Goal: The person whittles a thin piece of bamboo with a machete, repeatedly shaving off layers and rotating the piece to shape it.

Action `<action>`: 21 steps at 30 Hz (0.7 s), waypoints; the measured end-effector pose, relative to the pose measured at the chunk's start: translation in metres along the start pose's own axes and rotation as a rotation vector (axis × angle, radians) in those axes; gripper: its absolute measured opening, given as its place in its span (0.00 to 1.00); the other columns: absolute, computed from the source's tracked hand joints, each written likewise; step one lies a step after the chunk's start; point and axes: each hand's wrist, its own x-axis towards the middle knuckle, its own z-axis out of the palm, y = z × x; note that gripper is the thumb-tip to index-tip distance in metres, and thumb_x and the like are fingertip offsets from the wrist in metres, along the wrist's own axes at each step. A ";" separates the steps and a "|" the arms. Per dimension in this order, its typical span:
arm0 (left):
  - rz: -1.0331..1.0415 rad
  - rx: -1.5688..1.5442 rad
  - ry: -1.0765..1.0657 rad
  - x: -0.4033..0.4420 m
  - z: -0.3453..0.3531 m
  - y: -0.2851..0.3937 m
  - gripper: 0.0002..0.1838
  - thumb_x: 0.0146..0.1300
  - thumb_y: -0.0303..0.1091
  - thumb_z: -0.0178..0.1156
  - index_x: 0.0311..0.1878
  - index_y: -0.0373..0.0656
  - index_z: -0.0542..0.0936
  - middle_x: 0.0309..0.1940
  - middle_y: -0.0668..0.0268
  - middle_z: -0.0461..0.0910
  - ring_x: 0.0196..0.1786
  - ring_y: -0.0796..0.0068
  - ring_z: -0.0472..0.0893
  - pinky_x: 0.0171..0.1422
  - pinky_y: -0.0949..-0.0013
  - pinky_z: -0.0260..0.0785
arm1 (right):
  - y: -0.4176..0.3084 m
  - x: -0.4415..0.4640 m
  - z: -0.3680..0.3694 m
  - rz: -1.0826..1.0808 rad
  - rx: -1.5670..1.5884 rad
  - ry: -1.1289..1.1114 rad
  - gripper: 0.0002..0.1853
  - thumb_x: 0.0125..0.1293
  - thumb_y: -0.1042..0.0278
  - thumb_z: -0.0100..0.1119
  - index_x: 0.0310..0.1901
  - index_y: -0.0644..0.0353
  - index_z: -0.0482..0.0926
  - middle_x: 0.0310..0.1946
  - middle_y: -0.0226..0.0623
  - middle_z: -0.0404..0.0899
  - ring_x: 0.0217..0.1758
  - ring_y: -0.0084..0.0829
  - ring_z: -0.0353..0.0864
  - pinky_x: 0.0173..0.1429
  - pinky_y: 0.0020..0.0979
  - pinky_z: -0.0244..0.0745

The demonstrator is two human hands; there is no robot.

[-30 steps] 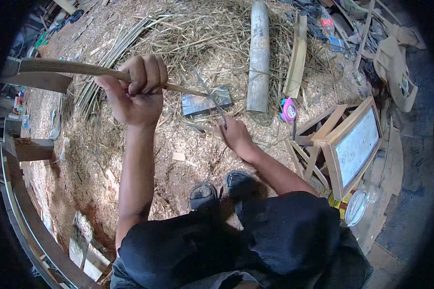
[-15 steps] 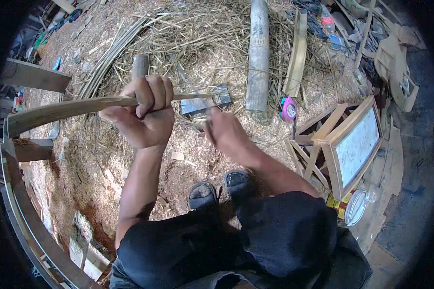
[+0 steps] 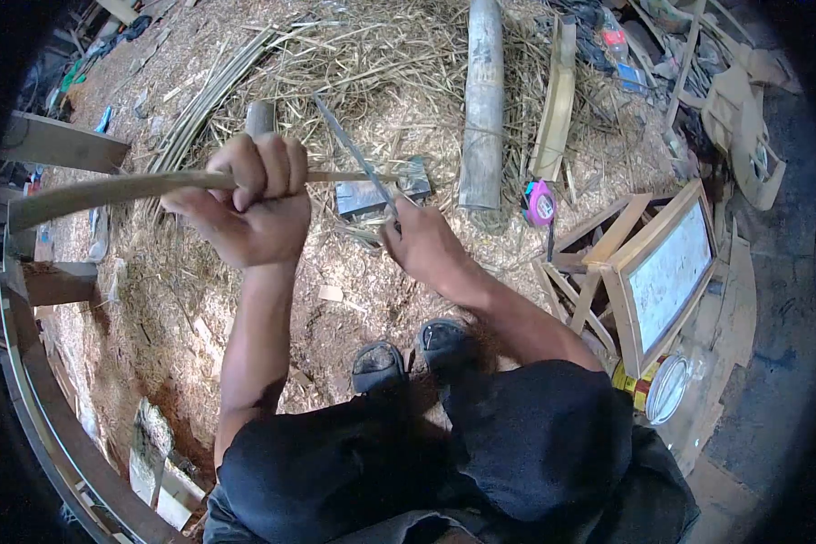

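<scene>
My left hand is closed round a long, curved strip of wood or bamboo. The strip's thick end reaches out to the left, and its thin end points right. In my closed right hand is a knife, its narrow blade slanting up and to the left across the strip's thin part. Whether the blade touches the strip I cannot tell. Beneath the crossing, a small block with a greyish top lies on the ground. A short round post shows just behind my left hand.
Shavings and fibre strips cover the ground. A bamboo pole and a split bamboo piece lie ahead, near a pink tape measure. On the right are a wooden frame and a tin; a curved rim borders the left.
My left hand and the strip have shifted slightly left. The knife blade, blurred before, now shows plainly across the strip, and my right hand has turned a little.
</scene>
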 end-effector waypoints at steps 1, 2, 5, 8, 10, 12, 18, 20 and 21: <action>0.032 -0.038 0.009 0.007 -0.005 -0.002 0.38 0.61 0.81 0.38 0.19 0.53 0.56 0.14 0.76 0.52 0.18 0.81 0.46 0.24 0.72 0.39 | -0.005 -0.003 -0.004 -0.113 -0.016 0.040 0.08 0.70 0.74 0.54 0.45 0.70 0.76 0.23 0.41 0.79 0.22 0.30 0.81 0.25 0.29 0.79; 0.061 -0.076 0.020 0.009 -0.007 -0.002 0.38 0.63 0.80 0.37 0.20 0.53 0.56 0.13 0.76 0.51 0.18 0.82 0.46 0.23 0.72 0.38 | -0.007 -0.007 -0.004 -0.111 -0.016 0.040 0.08 0.70 0.74 0.54 0.45 0.70 0.76 0.23 0.41 0.79 0.22 0.30 0.81 0.25 0.29 0.79; 0.005 -0.009 -0.019 0.008 0.002 0.000 0.37 0.62 0.80 0.40 0.19 0.53 0.56 0.14 0.77 0.50 0.18 0.81 0.46 0.24 0.72 0.40 | 0.000 -0.010 0.006 -0.353 0.007 0.246 0.09 0.70 0.74 0.55 0.45 0.73 0.77 0.22 0.43 0.79 0.23 0.35 0.82 0.26 0.34 0.79; -0.030 -0.015 -0.052 0.013 -0.008 -0.002 0.37 0.62 0.79 0.44 0.19 0.54 0.56 0.14 0.77 0.49 0.19 0.80 0.47 0.25 0.72 0.41 | 0.016 0.013 0.001 0.123 -0.004 -0.002 0.10 0.70 0.74 0.54 0.46 0.73 0.77 0.23 0.44 0.79 0.24 0.37 0.83 0.27 0.36 0.78; 0.021 -0.064 -0.012 0.017 -0.016 -0.005 0.37 0.64 0.79 0.37 0.19 0.53 0.56 0.14 0.76 0.50 0.18 0.81 0.47 0.24 0.71 0.39 | 0.006 0.002 -0.002 0.114 -0.060 0.003 0.09 0.71 0.74 0.53 0.45 0.72 0.77 0.24 0.44 0.80 0.22 0.36 0.81 0.26 0.35 0.77; 0.008 -0.021 0.016 0.020 -0.007 -0.002 0.37 0.64 0.79 0.37 0.19 0.53 0.55 0.14 0.77 0.50 0.19 0.81 0.47 0.24 0.72 0.40 | -0.009 -0.010 -0.007 -0.139 0.021 0.089 0.08 0.71 0.74 0.52 0.43 0.72 0.76 0.24 0.44 0.80 0.21 0.33 0.79 0.23 0.34 0.74; -0.051 0.051 -0.094 0.014 0.005 -0.004 0.38 0.62 0.81 0.35 0.19 0.53 0.54 0.14 0.76 0.50 0.19 0.81 0.47 0.24 0.72 0.40 | 0.022 0.002 0.004 0.095 0.016 -0.003 0.12 0.72 0.66 0.56 0.38 0.68 0.72 0.21 0.36 0.75 0.21 0.29 0.77 0.20 0.35 0.70; -0.069 0.095 -0.080 0.019 0.013 -0.001 0.39 0.60 0.83 0.36 0.19 0.53 0.54 0.14 0.77 0.50 0.19 0.81 0.48 0.24 0.72 0.41 | 0.017 0.004 -0.004 0.129 -0.039 -0.025 0.13 0.72 0.64 0.57 0.35 0.66 0.71 0.21 0.36 0.76 0.22 0.31 0.78 0.25 0.39 0.73; -0.075 0.104 -0.080 0.017 0.013 -0.001 0.39 0.59 0.83 0.36 0.19 0.53 0.55 0.14 0.77 0.50 0.19 0.81 0.48 0.24 0.72 0.41 | 0.017 -0.006 -0.006 0.120 0.043 -0.061 0.10 0.71 0.68 0.57 0.35 0.66 0.71 0.23 0.39 0.78 0.25 0.34 0.81 0.29 0.40 0.74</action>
